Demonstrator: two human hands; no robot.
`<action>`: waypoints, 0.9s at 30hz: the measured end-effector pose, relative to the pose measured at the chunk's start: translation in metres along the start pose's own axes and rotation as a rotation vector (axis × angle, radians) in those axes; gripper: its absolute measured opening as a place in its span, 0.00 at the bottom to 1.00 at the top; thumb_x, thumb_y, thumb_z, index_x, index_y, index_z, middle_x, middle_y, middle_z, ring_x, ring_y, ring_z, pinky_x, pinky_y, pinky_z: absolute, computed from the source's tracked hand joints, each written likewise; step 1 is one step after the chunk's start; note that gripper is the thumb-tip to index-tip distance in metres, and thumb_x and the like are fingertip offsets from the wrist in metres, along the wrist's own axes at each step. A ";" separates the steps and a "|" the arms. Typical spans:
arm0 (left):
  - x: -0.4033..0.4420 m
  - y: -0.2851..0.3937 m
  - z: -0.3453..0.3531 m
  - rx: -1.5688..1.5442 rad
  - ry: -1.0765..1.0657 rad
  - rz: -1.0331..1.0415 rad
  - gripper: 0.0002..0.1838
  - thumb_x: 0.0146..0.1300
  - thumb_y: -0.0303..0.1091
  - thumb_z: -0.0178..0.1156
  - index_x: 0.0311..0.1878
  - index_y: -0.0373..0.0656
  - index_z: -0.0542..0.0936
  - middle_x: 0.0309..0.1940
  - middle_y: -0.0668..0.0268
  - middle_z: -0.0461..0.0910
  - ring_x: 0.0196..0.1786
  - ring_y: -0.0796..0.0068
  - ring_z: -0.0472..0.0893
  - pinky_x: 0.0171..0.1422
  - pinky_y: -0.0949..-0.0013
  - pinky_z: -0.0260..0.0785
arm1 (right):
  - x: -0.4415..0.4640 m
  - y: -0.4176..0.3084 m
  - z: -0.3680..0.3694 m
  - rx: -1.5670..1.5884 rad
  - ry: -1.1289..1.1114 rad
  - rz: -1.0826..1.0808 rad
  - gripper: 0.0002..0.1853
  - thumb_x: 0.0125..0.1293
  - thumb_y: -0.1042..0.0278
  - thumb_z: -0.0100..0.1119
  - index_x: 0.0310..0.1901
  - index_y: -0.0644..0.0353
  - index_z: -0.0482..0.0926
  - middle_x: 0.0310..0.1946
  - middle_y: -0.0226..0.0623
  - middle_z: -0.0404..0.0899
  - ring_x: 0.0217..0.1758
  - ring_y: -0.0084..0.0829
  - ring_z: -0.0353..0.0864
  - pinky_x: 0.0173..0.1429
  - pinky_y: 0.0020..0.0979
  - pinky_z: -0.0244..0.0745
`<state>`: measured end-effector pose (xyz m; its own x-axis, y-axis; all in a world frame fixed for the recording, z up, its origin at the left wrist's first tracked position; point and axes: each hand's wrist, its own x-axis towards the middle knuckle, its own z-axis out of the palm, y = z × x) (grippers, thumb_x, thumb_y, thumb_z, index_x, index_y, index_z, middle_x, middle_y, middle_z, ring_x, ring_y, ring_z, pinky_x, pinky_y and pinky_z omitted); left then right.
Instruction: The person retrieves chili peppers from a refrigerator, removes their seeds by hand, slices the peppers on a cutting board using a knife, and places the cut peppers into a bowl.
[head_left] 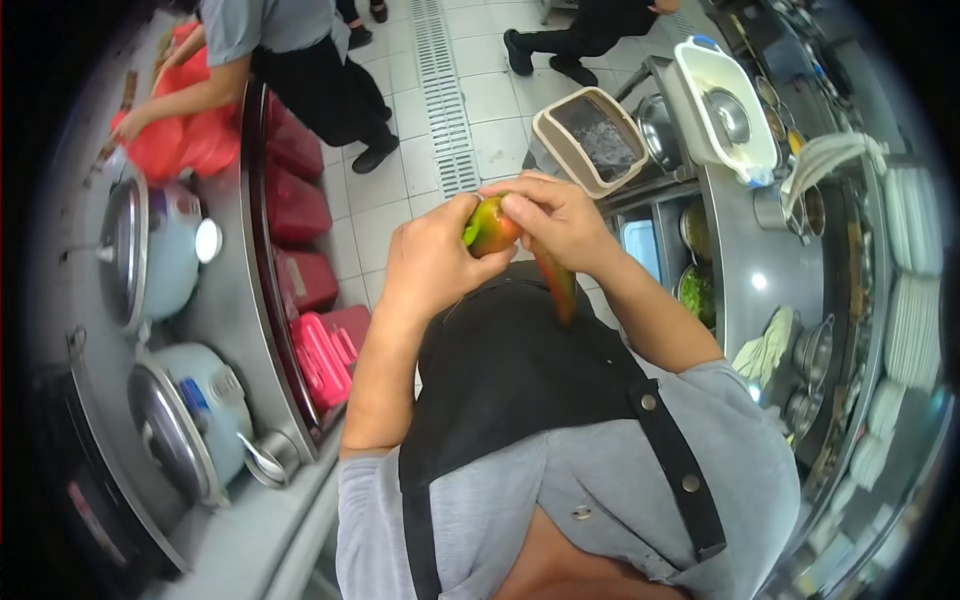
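Between my two hands, in front of my black apron [500,370], is a shiny red and green pepper [492,227]. My left hand [430,255] curls round its green end. On the other side, the thumb and fingers of my right hand [565,220] press against it. A long, pointed red-green piece [556,282] hangs below my right hand, over the apron; whether it is part of the same pepper I cannot tell.
At left, a steel counter [235,300] holds two large cookers [170,245]. A co-worker [250,60] handles red bags [190,130]; another person [600,40] is beyond. A beige-rimmed bin [590,140] stands ahead, beside a white tub [725,110] at right.
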<state>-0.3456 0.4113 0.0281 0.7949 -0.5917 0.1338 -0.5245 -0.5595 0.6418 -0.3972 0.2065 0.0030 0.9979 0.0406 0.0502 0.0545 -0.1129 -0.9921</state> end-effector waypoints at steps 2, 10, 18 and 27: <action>0.022 -0.016 -0.009 0.038 0.027 0.114 0.23 0.53 0.47 0.81 0.45 0.44 0.83 0.32 0.57 0.88 0.35 0.51 0.89 0.40 0.54 0.81 | 0.016 -0.007 0.012 0.014 0.115 0.064 0.17 0.83 0.61 0.58 0.56 0.66 0.89 0.39 0.36 0.86 0.32 0.22 0.83 0.39 0.27 0.79; 0.116 -0.050 0.010 0.117 -0.054 0.483 0.23 0.52 0.46 0.82 0.40 0.46 0.80 0.29 0.61 0.86 0.30 0.55 0.88 0.33 0.54 0.78 | 0.050 0.037 0.005 0.000 0.554 0.104 0.19 0.88 0.60 0.52 0.57 0.68 0.87 0.36 0.30 0.86 0.34 0.17 0.83 0.37 0.25 0.82; 0.215 -0.069 0.061 0.134 -0.204 0.576 0.23 0.52 0.46 0.82 0.42 0.45 0.81 0.31 0.62 0.86 0.32 0.56 0.88 0.36 0.56 0.81 | 0.084 0.059 -0.058 0.159 0.586 0.226 0.17 0.83 0.62 0.58 0.59 0.67 0.87 0.34 0.33 0.87 0.29 0.21 0.82 0.35 0.26 0.79; 0.347 -0.050 0.077 0.298 -0.482 0.804 0.25 0.49 0.44 0.81 0.42 0.46 0.76 0.32 0.62 0.83 0.34 0.57 0.88 0.39 0.57 0.81 | 0.136 0.077 -0.181 0.061 0.079 0.347 0.15 0.81 0.66 0.51 0.58 0.66 0.80 0.31 0.34 0.84 0.27 0.22 0.82 0.35 0.30 0.79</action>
<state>-0.0677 0.1893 -0.0156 -0.0073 -0.9966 0.0821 -0.9628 0.0292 0.2688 -0.2510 0.0235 -0.0454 0.9563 -0.0666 -0.2846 -0.2879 -0.0470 -0.9565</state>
